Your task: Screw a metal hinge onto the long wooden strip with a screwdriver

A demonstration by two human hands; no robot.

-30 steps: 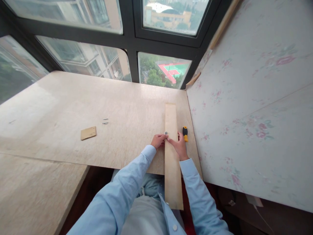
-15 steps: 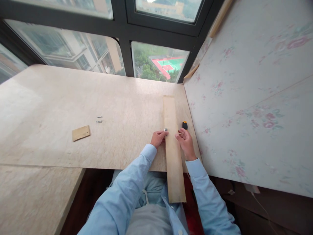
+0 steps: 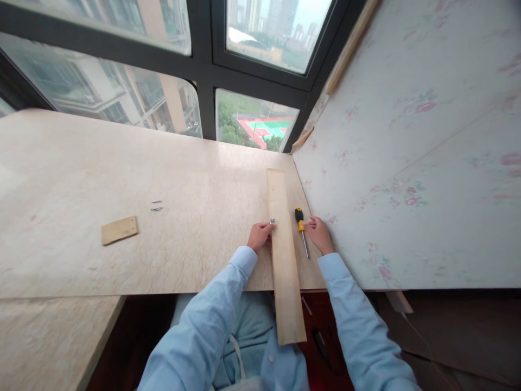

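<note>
A long pale wooden board [image 3: 283, 260] lies lengthwise, its near end jutting past the counter edge over my lap. At its left edge my left hand [image 3: 259, 235] is closed, pinching a small shiny metal bracket [image 3: 272, 221] against the wood. To the right of the board rests a screwdriver [image 3: 300, 221] with a black and yellow handle, its shaft pointing towards me. Beside that handle is my right hand [image 3: 319, 234], fingers loosely apart, the fingertips at or very near the yellow part. Whether they touch it I cannot tell.
Several screws [image 3: 156, 206] lie on the marble-look counter [image 3: 203, 217] to the left. Near them is a short wooden piece [image 3: 119, 230] with small holes. A flower-patterned wall [image 3: 407, 163] bounds the right side, and dark-framed windows [image 3: 256, 70] stand behind.
My right hand has left the board's right edge and moved right to the screwdriver, which now shows in full. My left hand stays at the bracket. The view has tilted and shifted slightly.
</note>
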